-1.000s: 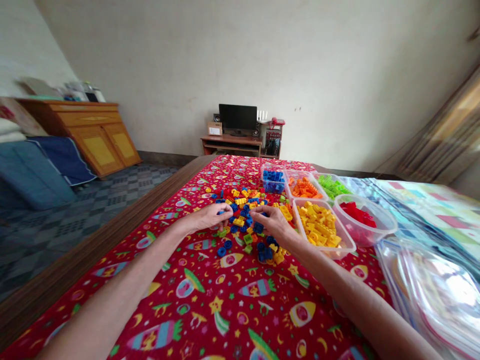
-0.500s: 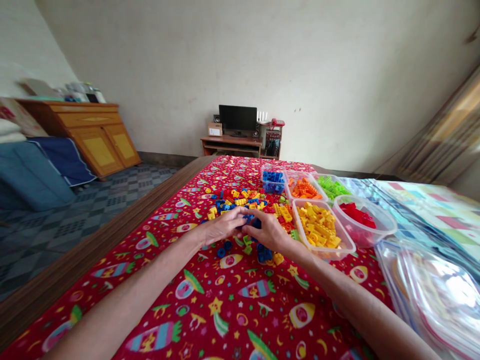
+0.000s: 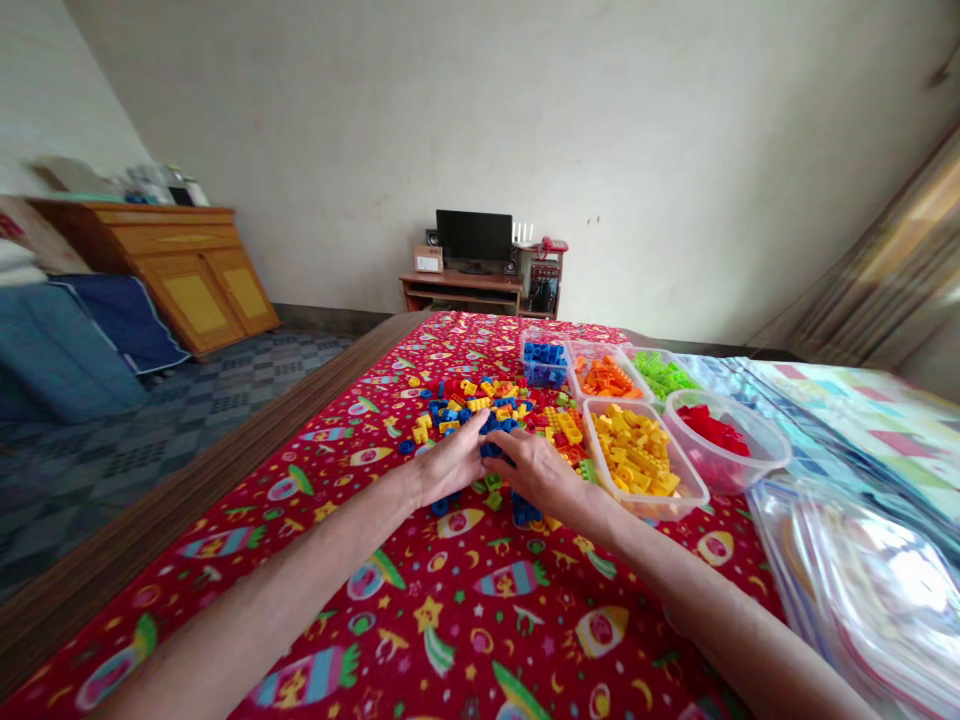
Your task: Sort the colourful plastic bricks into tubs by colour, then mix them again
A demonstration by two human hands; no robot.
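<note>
My left hand (image 3: 452, 468) cups blue toy bricks (image 3: 496, 428), thumb raised and spread from the fingers. From the right, my right hand (image 3: 538, 466) meets it, its bent fingers closed at the same blue bricks; its fingertips are partly hidden. Just beyond both hands lies a mixed pile of yellow, blue, red and orange toy bricks (image 3: 478, 404). Nearer to me are a few green bricks (image 3: 493, 493) and more blue bricks (image 3: 525, 508), partly covered by my right hand and wrist.
On the right stand tubs of sorted bricks: blue (image 3: 545, 382), orange (image 3: 574, 390), green (image 3: 634, 350), yellow (image 3: 686, 500) and red (image 3: 780, 455). Clear plastic bags (image 3: 862, 590) lie at the right. A red patterned cloth (image 3: 420, 630) spreads beneath. A monitor (image 3: 474, 237) stands beyond.
My left thumb has lifted away from the right hand, showing blue bricks between the hands. My right fingers have curled down towards the bricks.
</note>
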